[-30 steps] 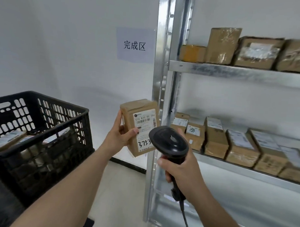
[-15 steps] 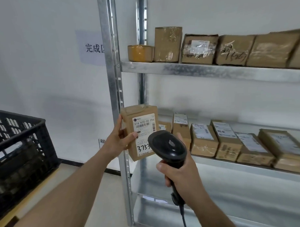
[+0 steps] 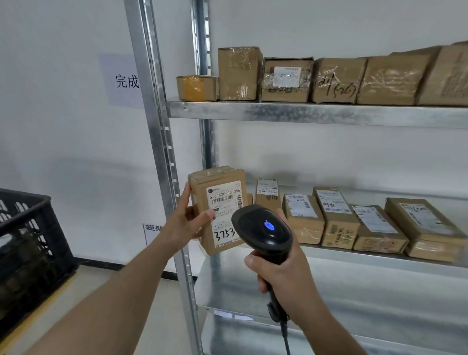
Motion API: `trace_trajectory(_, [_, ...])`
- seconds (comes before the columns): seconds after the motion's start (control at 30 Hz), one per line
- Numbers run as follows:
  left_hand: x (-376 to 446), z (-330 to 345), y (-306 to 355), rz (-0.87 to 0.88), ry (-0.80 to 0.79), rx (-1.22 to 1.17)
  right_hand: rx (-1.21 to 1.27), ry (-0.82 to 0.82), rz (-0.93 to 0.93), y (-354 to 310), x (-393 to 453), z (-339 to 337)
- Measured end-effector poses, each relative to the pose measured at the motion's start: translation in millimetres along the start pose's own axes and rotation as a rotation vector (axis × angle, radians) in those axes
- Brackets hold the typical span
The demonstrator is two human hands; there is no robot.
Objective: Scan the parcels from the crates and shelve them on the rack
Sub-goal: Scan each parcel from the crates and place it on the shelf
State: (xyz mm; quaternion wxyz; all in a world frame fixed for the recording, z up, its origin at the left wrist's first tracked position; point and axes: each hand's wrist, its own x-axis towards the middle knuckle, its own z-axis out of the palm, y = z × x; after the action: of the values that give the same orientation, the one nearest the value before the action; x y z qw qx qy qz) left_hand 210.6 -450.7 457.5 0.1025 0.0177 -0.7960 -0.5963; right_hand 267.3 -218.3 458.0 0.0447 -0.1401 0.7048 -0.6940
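My left hand (image 3: 185,223) holds a small brown parcel (image 3: 218,187) upright, its white label with "3753" handwritten facing me. My right hand (image 3: 282,274) grips a black handheld scanner (image 3: 261,228), whose head points at the label and shows a lit blue light. The parcel sits in front of the metal rack's (image 3: 317,113) left upright, level with the middle shelf (image 3: 384,258). Both shelves carry rows of brown parcels. A black crate (image 3: 21,239) stands at the left edge.
The rack's front left post (image 3: 160,137) stands just behind my left hand. A paper sign (image 3: 125,80) hangs on the white wall. The scanner's cable (image 3: 286,344) hangs down. The lower shelf (image 3: 356,295) is bare metal.
My view has swung right: the crate slid toward the left edge and more of the rack came into view. The scanner's blue light is now lit. Both hands keep their hold.
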Motion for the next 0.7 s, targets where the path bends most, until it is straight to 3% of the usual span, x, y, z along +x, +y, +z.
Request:
trace_trajectory(0.23, [-6.8, 2.9, 6.2, 0.006, -0.029, 0.003, -0.012, 0.057, -0.033, 4.1, -6.0, -3.5])
trace_trajectory(0.7, [-20.9, 69.8, 11.9, -0.090, -0.214, -0.064, -0.223, 0.459, -0.051, 12.4, -23.4, -60.7])
